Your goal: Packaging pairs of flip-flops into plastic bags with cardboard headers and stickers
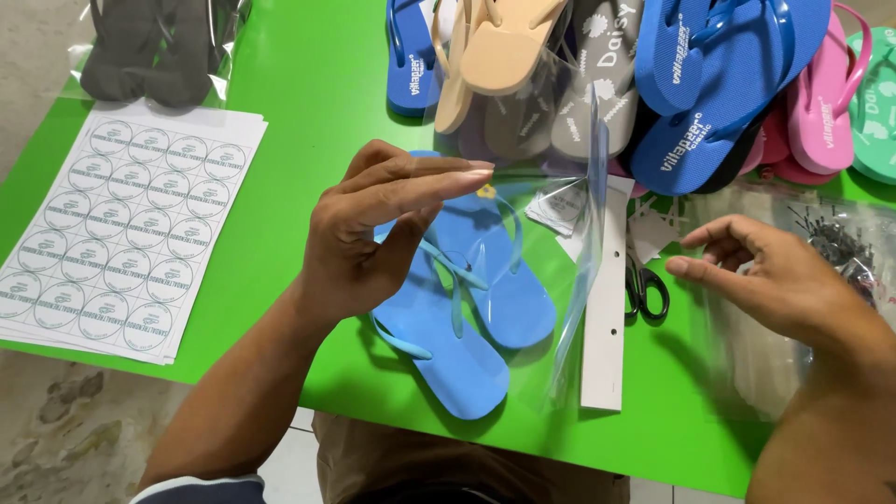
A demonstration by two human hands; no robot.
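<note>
My left hand [373, 233] is raised over a pair of light blue flip-flops [467, 345] lying on the green table [299, 112]. Its thumb and fingers pinch the upper edge of a clear plastic bag [551, 243]. The film stretches to the right over the pair, ending at a white card strip [605, 327]. My right hand [775, 275] hovers at the right with fingers apart, holding nothing, above a stack of clear bags [747, 364].
Black scissors [646, 289] lie beside the card strip. A pile of blue, beige, grey, pink and green flip-flops [653, 75] fills the far right. Sheets of round stickers [121, 233] lie at left, a bagged dark pair [149, 47] behind them. A bag of small dark fasteners [840, 243] sits at right.
</note>
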